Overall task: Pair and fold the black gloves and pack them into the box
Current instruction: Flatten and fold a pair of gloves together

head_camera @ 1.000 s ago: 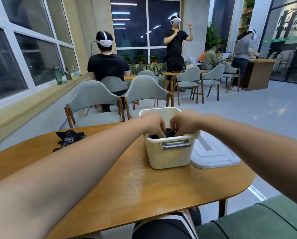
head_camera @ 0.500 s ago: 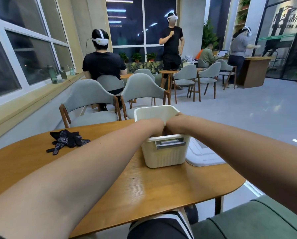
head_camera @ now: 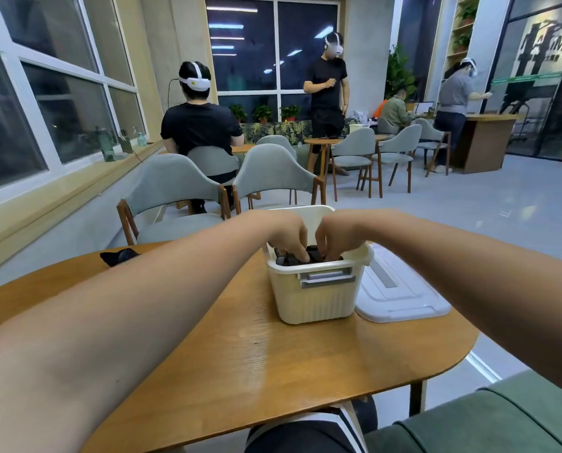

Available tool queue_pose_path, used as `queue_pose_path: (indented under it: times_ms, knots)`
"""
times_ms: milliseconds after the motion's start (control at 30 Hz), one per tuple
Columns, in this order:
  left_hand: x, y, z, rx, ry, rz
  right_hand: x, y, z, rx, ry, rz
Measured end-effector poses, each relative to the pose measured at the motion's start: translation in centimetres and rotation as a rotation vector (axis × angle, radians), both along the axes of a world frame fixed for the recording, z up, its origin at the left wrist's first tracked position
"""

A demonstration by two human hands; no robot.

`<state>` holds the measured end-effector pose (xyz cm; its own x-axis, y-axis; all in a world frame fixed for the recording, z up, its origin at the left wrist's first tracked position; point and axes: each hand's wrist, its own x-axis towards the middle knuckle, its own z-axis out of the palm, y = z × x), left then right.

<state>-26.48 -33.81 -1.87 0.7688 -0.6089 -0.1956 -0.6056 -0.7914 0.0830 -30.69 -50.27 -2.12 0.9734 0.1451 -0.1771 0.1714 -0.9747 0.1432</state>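
A cream ribbed plastic box (head_camera: 315, 297) stands on the wooden table (head_camera: 256, 361), a little right of centre. Black folded gloves (head_camera: 309, 258) fill it up to the rim. My left hand (head_camera: 288, 238) and my right hand (head_camera: 337, 238) both reach over the near rim, fingers curled down onto the gloves. Whether the fingers pinch the fabric or only press it I cannot tell. More black gloves (head_camera: 119, 256) lie at the table's far left, partly hidden behind my left forearm.
The box's white lid (head_camera: 400, 294) lies flat on the table just right of the box. Two grey chairs (head_camera: 181, 191) stand behind the table. A green sofa arm (head_camera: 488, 420) is at the lower right. Several people are further back in the room.
Both hands sank deep into the box half a second ago and have now come up to the rim, fingertips on the gloves. The camera has tilted slightly.
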Motion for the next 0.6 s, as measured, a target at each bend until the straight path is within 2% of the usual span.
queue_pose_path:
  times_ms: [300,467,600]
  knots:
    - [-1.4,7.9,4.4,-0.299,-0.124,0.003,-1.4,3.4,5.5,0.279,-0.286,0.081]
    - [-2.1,14.6,3.3,-0.367,-0.169,0.099,-3.1,9.4,4.8,0.416,-0.418,0.182]
    - [-2.2,20.2,0.4,-0.361,-0.151,0.192,-3.6,14.5,2.6,0.491,-0.442,0.242]
